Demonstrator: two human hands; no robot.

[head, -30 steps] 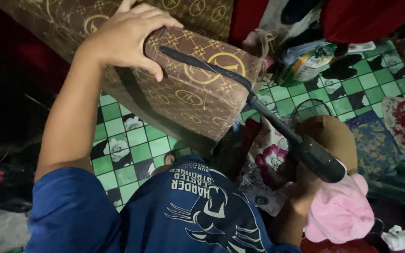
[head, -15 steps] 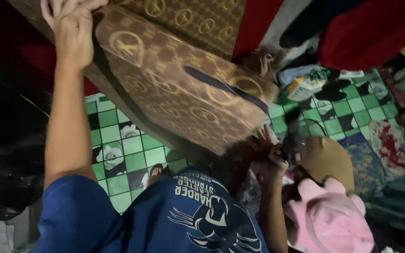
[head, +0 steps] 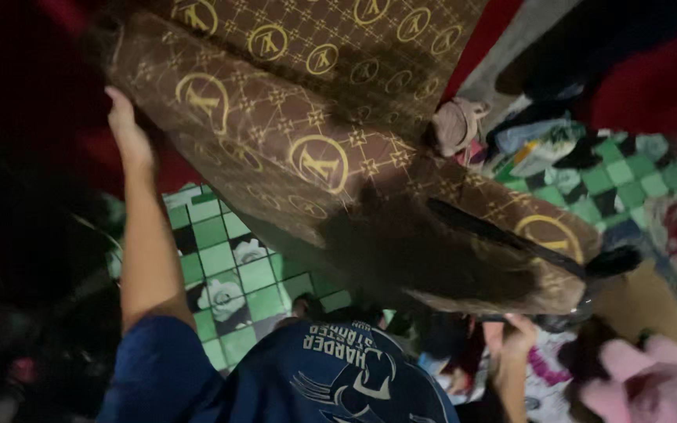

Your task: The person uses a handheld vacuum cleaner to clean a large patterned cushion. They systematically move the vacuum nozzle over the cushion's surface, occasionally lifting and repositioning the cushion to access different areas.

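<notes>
Cushion (head: 291,149), brown with gold emblems, is raised above the green tiled floor (head: 229,266). At far left, my left hand (head: 128,129) presses its upper edge; I cannot tell how far those fingers close. At lower right, my right hand (head: 520,330) props its underside, fingers loosely curled, beside a dark vacuum nozzle (head: 613,262). Pink cloth (head: 652,384) lies furthest right.

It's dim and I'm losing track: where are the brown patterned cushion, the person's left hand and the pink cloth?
brown patterned cushion (head: 276,149), head view, on its broad patterned face.
left hand (head: 128,129), head view, on the hand at the cushion's left edge.
pink cloth (head: 656,384), head view, on its folds at lower right.
</notes>
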